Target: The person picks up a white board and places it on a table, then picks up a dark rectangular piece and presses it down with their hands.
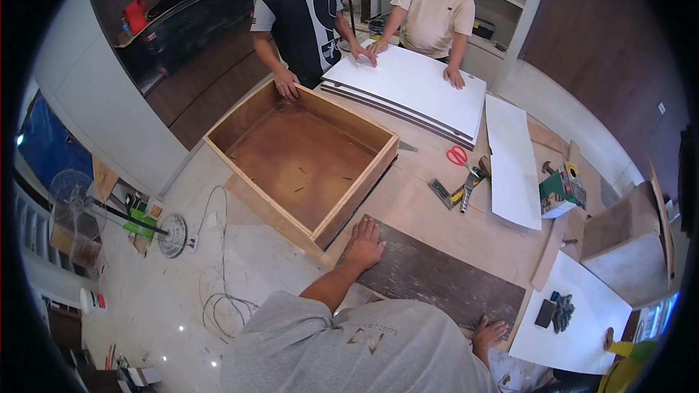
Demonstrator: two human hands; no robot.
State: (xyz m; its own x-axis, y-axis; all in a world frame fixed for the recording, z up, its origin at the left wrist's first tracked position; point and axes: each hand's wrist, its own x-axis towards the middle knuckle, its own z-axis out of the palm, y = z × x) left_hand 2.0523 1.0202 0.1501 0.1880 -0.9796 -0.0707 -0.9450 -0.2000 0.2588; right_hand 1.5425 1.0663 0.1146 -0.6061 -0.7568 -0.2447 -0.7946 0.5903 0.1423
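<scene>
Left hand [364, 241] lies flat, fingers spread, on the left end of the dark panel [437, 276], gripping nothing. It sits just beside the near corner of the open wooden box [302, 160]. Right hand [489, 333] rests open-fingered at the panel's near right edge. The panel lies flat on the workbench [466, 225] between box and person. It looks stiff and fairly heavy, with a scuffed face that shouldn't slip; the two short ends look like the best holds. The grey shirt covers the panel's near edge, so I cannot tell if the right thumb hooks under. Far side, two people press hands on white boards [408, 91]; red scissors [457, 154] lie nearby.
</scene>
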